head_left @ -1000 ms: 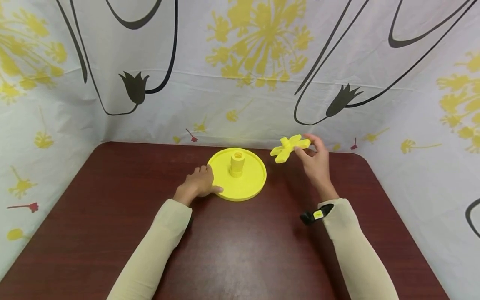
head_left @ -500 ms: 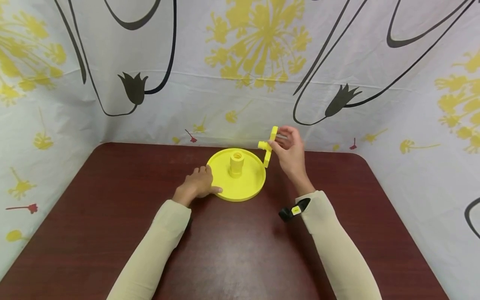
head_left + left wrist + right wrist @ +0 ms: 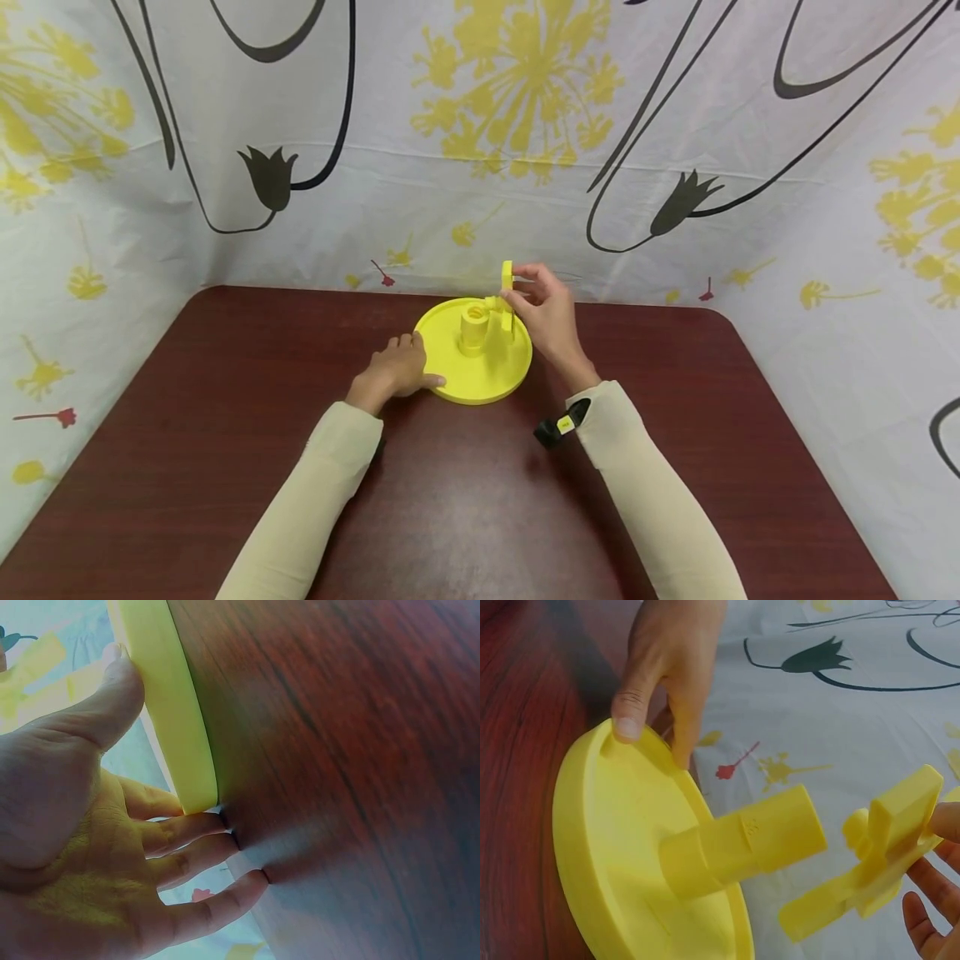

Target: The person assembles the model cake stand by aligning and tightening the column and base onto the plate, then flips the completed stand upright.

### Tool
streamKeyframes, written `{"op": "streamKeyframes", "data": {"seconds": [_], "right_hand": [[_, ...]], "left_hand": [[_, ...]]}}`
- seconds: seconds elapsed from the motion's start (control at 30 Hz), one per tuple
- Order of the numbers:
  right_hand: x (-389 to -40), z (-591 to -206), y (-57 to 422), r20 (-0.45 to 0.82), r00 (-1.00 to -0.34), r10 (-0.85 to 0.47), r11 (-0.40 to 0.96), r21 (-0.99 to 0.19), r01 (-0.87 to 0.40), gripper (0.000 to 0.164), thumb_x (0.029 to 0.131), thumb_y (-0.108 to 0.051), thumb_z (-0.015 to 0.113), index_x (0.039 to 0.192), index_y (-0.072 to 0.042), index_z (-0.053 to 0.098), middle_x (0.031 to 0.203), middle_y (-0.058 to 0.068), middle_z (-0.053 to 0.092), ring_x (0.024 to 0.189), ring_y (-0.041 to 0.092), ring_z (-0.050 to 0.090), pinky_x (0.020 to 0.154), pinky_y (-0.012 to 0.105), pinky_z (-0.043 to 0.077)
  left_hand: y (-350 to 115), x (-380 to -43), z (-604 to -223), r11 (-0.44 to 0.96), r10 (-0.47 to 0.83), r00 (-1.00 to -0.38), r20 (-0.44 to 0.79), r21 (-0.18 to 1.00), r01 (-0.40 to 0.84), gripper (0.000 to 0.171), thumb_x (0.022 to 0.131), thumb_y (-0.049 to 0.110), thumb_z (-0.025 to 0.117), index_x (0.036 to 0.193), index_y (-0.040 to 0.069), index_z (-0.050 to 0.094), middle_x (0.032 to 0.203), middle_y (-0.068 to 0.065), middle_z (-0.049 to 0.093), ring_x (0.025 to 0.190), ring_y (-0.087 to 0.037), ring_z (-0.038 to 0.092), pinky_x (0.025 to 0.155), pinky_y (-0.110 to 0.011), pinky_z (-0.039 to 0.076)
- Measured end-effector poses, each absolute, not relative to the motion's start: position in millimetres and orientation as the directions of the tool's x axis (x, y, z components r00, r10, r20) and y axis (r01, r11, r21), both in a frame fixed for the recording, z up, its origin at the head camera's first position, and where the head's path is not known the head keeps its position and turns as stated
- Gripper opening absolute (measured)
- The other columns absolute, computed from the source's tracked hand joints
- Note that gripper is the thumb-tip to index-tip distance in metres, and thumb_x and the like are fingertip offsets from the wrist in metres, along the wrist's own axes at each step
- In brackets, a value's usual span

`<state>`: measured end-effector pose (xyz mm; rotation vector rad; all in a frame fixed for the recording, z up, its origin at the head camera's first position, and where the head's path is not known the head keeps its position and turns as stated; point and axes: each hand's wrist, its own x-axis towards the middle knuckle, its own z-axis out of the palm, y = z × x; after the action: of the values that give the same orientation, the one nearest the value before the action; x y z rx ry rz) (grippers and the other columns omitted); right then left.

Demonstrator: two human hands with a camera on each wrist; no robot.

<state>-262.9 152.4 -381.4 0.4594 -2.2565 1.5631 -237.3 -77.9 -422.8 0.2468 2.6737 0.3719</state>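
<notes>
My left hand [image 3: 393, 367] holds the rim of a round yellow base [image 3: 483, 385] that lies on the table. In the left wrist view its thumb [image 3: 120, 686] lies over the rim, and the other fingertips reach down to the tabletop. From the middle of the base rises a hollow upright post [image 3: 473, 329]. My right hand [image 3: 547, 312] pinches a yellow piece with several flat arms [image 3: 507, 273], tilted on edge. A short stub [image 3: 855, 831] on that piece points toward the post. In the right wrist view a gap shows between the stub and the post's top.
The dark red-brown tabletop [image 3: 450, 492] spreads out in front of the base. Behind it and at both sides hangs a white sheet [image 3: 360, 225] printed with flowers. The base stands close to the table's far edge.
My right hand has brought the armed piece leftward to beside the post and turned it from nearly flat to upright on edge. My left hand and the base have stayed put.
</notes>
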Motion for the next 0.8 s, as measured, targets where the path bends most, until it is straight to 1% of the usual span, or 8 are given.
{"op": "streamKeyframes", "data": {"seconds": [0.13, 0.23, 0.33, 0.4, 0.47, 0.57, 0.63, 0.8], "right_hand": [[-263, -385, 144, 0.509, -0.857, -0.086, 0.392, -0.773, -0.499, 0.030, 0.089, -0.011, 0.074, 0.118, -0.008, 0.068, 0.118, 0.011, 0.070, 0.102, 0.024, 0.071, 0.080, 0.040, 0.059], [-264, -388, 139, 0.536, -0.834, -0.133, 0.444, -0.720, -0.534, 0.030, 0.089, -0.011, 0.074, 0.119, -0.007, 0.068, 0.118, 0.012, 0.071, 0.101, 0.025, 0.071, 0.079, 0.041, 0.059], [-264, -392, 138, 0.537, -0.809, -0.240, 0.509, -0.640, -0.576, 0.031, 0.091, -0.013, 0.072, 0.122, -0.006, 0.069, 0.120, 0.013, 0.070, 0.108, 0.027, 0.068, 0.087, 0.044, 0.057], [-264, -394, 138, 0.510, -0.796, -0.327, 0.550, -0.582, -0.599, 0.032, 0.095, -0.016, 0.069, 0.126, -0.007, 0.068, 0.126, 0.012, 0.068, 0.119, 0.029, 0.061, 0.100, 0.048, 0.049], [-264, -395, 137, 0.458, -0.787, -0.413, 0.589, -0.525, -0.614, 0.035, 0.099, -0.021, 0.063, 0.132, -0.010, 0.065, 0.136, 0.009, 0.063, 0.132, 0.029, 0.051, 0.110, 0.055, 0.036], [-263, -396, 135, 0.371, -0.790, -0.488, 0.646, -0.455, -0.613, 0.038, 0.104, -0.029, 0.052, 0.139, -0.016, 0.060, 0.147, 0.004, 0.053, 0.145, 0.029, 0.035, 0.112, 0.062, 0.025], [-262, -395, 133, 0.322, -0.794, -0.516, 0.684, -0.403, -0.608, 0.039, 0.106, -0.033, 0.047, 0.141, -0.019, 0.058, 0.150, 0.001, 0.049, 0.147, 0.028, 0.030, 0.111, 0.064, 0.026], [-262, -388, 127, 0.257, -0.803, -0.538, 0.745, -0.302, -0.595, 0.041, 0.107, -0.037, 0.042, 0.143, -0.023, 0.056, 0.151, 0.001, 0.049, 0.147, 0.028, 0.030, 0.108, 0.065, 0.032]], "left_hand": [[-78, -238, -422, 0.949, 0.226, -0.894, -0.387, 0.294, 0.113, 0.098, 0.096, 0.052, 0.059, 0.156, -0.008, 0.010, 0.159, -0.028, 0.021, 0.147, -0.042, 0.023, 0.113, -0.059, 0.030], [-78, -238, -423, 0.948, 0.225, -0.893, -0.389, 0.298, 0.109, 0.098, 0.096, 0.052, 0.059, 0.156, -0.008, 0.010, 0.159, -0.028, 0.021, 0.147, -0.042, 0.023, 0.113, -0.059, 0.029], [-78, -238, -423, 0.948, 0.227, -0.892, -0.392, 0.300, 0.109, 0.098, 0.096, 0.052, 0.059, 0.156, -0.008, 0.010, 0.159, -0.028, 0.021, 0.147, -0.042, 0.023, 0.114, -0.059, 0.029], [-78, -238, -424, 0.948, 0.228, -0.892, -0.391, 0.299, 0.111, 0.098, 0.096, 0.052, 0.059, 0.156, -0.008, 0.010, 0.159, -0.028, 0.022, 0.147, -0.042, 0.023, 0.114, -0.059, 0.029], [-78, -238, -424, 0.948, 0.229, -0.894, -0.386, 0.298, 0.114, 0.098, 0.096, 0.052, 0.059, 0.155, -0.008, 0.010, 0.159, -0.029, 0.022, 0.147, -0.042, 0.024, 0.113, -0.059, 0.029], [-78, -239, -424, 0.947, 0.231, -0.895, -0.382, 0.297, 0.118, 0.098, 0.096, 0.052, 0.059, 0.155, -0.009, 0.011, 0.158, -0.029, 0.023, 0.147, -0.043, 0.024, 0.113, -0.060, 0.030], [-78, -239, -423, 0.947, 0.233, -0.894, -0.383, 0.298, 0.120, 0.098, 0.096, 0.052, 0.059, 0.155, -0.008, 0.011, 0.159, -0.029, 0.023, 0.147, -0.043, 0.024, 0.113, -0.060, 0.030], [-79, -239, -423, 0.950, 0.230, -0.891, -0.392, 0.290, 0.117, 0.099, 0.095, 0.053, 0.059, 0.156, -0.008, 0.010, 0.159, -0.028, 0.022, 0.147, -0.042, 0.023, 0.113, -0.059, 0.030]]}}
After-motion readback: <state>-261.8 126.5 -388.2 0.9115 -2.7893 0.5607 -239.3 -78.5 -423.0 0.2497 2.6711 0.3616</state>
